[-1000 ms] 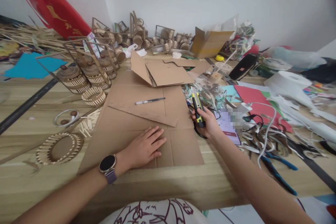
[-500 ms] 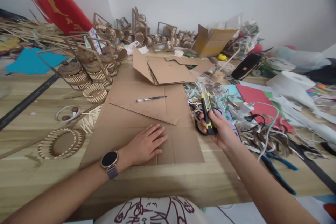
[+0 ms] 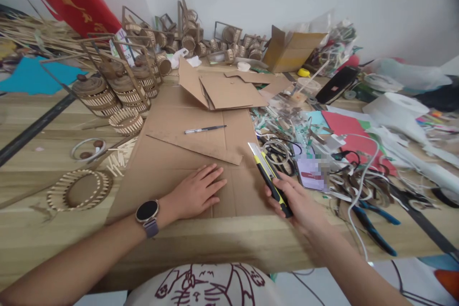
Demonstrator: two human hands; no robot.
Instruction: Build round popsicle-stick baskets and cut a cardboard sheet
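My left hand (image 3: 198, 191) lies flat on a large cardboard sheet (image 3: 168, 177), fingers spread, with a watch on the wrist. In my right hand (image 3: 290, 196) is a yellow and black utility knife (image 3: 269, 177), its blade out and pointing up and left, over the sheet's right edge. Just beyond my left fingers, a long thin triangular cardboard piece (image 3: 197, 148) rests on the sheet. Behind that lies a pen (image 3: 205, 129). Folded cardboard (image 3: 229, 91) covers the sheet's far end.
Left of the sheet stand woven baskets with lids (image 3: 95, 95) and a round woven tray frame (image 3: 79, 190). On the right are tangled scraps, a phone (image 3: 310, 172), a white cable (image 3: 358, 201) and blue-handled pliers (image 3: 375, 229). An open box (image 3: 296, 52) stands at the back.
My right hand has moved down and nearer to me, and the knife now tilts to the left. The phone is more exposed. My left hand stays flat on the cardboard.
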